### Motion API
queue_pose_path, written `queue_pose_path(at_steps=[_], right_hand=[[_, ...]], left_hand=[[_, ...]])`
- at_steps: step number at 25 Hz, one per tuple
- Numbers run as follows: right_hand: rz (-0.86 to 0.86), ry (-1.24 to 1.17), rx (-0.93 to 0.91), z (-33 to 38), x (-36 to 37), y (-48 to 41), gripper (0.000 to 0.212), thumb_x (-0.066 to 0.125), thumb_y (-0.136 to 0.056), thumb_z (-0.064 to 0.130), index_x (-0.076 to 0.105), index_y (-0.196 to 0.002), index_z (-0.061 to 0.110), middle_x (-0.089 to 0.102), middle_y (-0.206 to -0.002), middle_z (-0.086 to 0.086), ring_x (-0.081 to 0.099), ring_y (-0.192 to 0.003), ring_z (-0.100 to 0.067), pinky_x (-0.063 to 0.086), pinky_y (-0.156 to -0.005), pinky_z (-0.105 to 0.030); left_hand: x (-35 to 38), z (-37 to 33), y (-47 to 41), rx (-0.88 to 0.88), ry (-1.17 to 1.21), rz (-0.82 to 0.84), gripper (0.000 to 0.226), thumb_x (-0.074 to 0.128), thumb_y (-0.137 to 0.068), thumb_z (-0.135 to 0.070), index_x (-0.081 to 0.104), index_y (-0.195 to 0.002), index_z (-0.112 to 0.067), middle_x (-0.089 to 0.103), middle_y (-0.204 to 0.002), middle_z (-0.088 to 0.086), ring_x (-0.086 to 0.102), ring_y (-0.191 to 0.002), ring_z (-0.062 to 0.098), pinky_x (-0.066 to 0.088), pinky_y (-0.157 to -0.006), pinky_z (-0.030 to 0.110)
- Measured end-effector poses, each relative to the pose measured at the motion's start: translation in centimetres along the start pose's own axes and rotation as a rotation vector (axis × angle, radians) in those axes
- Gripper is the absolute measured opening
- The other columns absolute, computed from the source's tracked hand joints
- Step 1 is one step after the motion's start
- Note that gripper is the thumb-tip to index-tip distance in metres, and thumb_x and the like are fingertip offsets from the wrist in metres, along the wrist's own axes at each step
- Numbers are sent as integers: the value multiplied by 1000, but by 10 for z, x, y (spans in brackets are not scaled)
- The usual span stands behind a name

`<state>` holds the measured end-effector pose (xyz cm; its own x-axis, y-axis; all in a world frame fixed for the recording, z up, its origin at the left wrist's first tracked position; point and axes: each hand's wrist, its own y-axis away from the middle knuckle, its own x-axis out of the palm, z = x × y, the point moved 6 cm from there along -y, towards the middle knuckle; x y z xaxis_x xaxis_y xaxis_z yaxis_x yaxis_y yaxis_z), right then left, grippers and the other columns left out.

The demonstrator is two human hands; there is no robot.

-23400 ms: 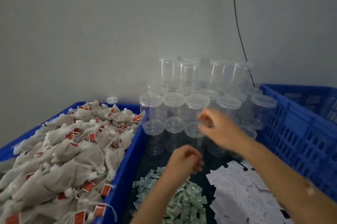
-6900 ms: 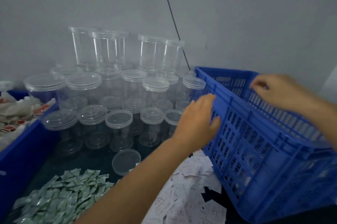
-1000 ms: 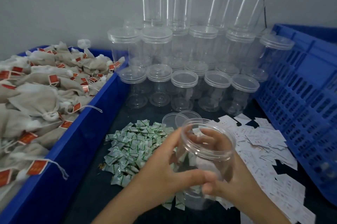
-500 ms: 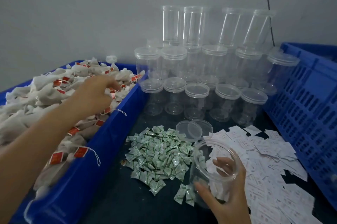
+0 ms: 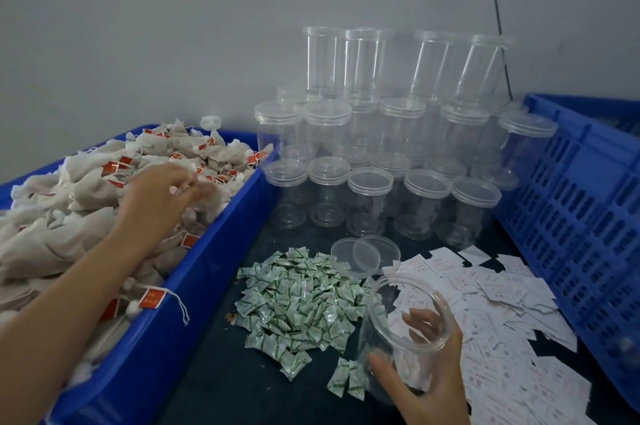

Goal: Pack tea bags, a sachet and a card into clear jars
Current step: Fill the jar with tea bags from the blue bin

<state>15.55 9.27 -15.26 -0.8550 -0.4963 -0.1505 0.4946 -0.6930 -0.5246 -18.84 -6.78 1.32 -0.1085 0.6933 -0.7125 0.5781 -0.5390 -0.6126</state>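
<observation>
My right hand (image 5: 429, 386) grips an open clear jar (image 5: 403, 331), tilted, low in the middle of the dark table. My left hand (image 5: 156, 196) reaches into the blue bin (image 5: 194, 289) on the left and its fingers close on a beige tea bag (image 5: 204, 192) among a heap of tea bags with red tags. A pile of green-and-white sachets (image 5: 298, 300) lies between the bin and the jar. White cards (image 5: 495, 313) are spread to the right of the jar. Two loose lids (image 5: 363, 256) lie behind the sachets.
Stacked clear jars with lids (image 5: 391, 147) stand against the grey wall at the back. A blue slatted crate (image 5: 581, 216) fills the right side. A black cable (image 5: 497, 19) runs down the wall.
My left hand has moved a little further into the tea bag heap and closed its fingers on a bag. My right hand still holds the jar, now tilted slightly more.
</observation>
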Motion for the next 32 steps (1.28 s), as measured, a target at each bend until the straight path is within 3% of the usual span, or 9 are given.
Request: queue_pose_path(at_steps=[3, 6, 10, 15, 17, 21, 25, 27, 32], right_hand=[[-4, -7, 4, 1, 0, -1, 109, 91, -52, 32, 31, -137, 65, 56, -117, 19, 59, -117, -14, 46, -104, -26], [-7, 9, -14, 1, 1, -3, 107, 93, -54, 38, 30, -136, 65, 56, -117, 19, 59, -117, -11, 46, -104, -23], [-26, 23, -44, 1, -1, 0, 108, 96, -54, 33, 33, -135, 66, 57, -117, 21, 61, -115, -12, 48, -101, -27], [-62, 52, -79, 10, -1, 0, 109, 90, -49, 24, 37, -139, 54, 58, -120, 31, 63, -106, 6, 51, -82, -7], [-70, -5, -47, 11, -2, -1, 107, 91, -51, 34, 36, -141, 54, 59, -119, 24, 63, -109, 0, 52, -83, -9], [-80, -27, -27, 13, 0, -2, 104, 88, -48, 51, 33, -135, 66, 58, -116, 25, 62, -112, -3, 49, -94, -12], [-84, -34, -28, 11, -1, 0, 107, 91, -43, 47, 36, -132, 68, 60, -113, 23, 62, -112, -6, 49, -94, -13], [-84, -13, -37, 9, -1, 2, 111, 95, -43, 36, 38, -133, 67, 60, -112, 22, 63, -112, -8, 50, -92, -13], [-95, -45, -16, 9, 0, -1, 107, 94, -43, 33, 41, -130, 67, 60, -111, 21, 63, -108, -4, 51, -83, -8]], left_hand=[[-27, -31, -2, -92, 355, -124, 17, 65, -88, -24, 69, -95, -8, 69, -85, 6, 64, -72, 19, 53, -65, 27], [-35, -105, 9, -4, 726, 75, 21, 63, -81, -35, 69, -91, -17, 72, -81, 0, 68, -66, 12, 57, -60, 21], [5, -206, 58, 268, 682, 533, 23, 61, -80, -41, 69, -87, -20, 67, -85, -8, 62, -70, 2, 51, -62, 14], [48, -230, 79, 373, 487, 681, 25, 60, -86, -45, 64, -103, -28, 53, -111, -19, 51, -104, -3, 45, -93, 20], [41, -213, 58, 354, 477, 612, 27, 56, -84, -46, 63, -104, -30, 55, -105, -20, 53, -98, -5, 47, -88, 17], [22, -126, -15, 174, 148, 198, 16, 58, -91, -9, 65, -104, -15, 63, -106, -4, 56, -94, 9, 44, -86, 16], [38, -19, -38, -150, -460, 470, 16, 60, -91, -12, 64, -107, -12, 66, -108, 8, 62, -99, 22, 49, -92, 37], [46, -3, -26, -146, -477, 544, 12, 56, -92, -19, 65, -85, -17, 66, -85, 2, 61, -81, 17, 51, -86, 41], [31, -5, -23, -137, -249, 119, 10, 62, -91, -18, 69, -85, -13, 66, -88, 8, 60, -80, 24, 51, -77, 45]])
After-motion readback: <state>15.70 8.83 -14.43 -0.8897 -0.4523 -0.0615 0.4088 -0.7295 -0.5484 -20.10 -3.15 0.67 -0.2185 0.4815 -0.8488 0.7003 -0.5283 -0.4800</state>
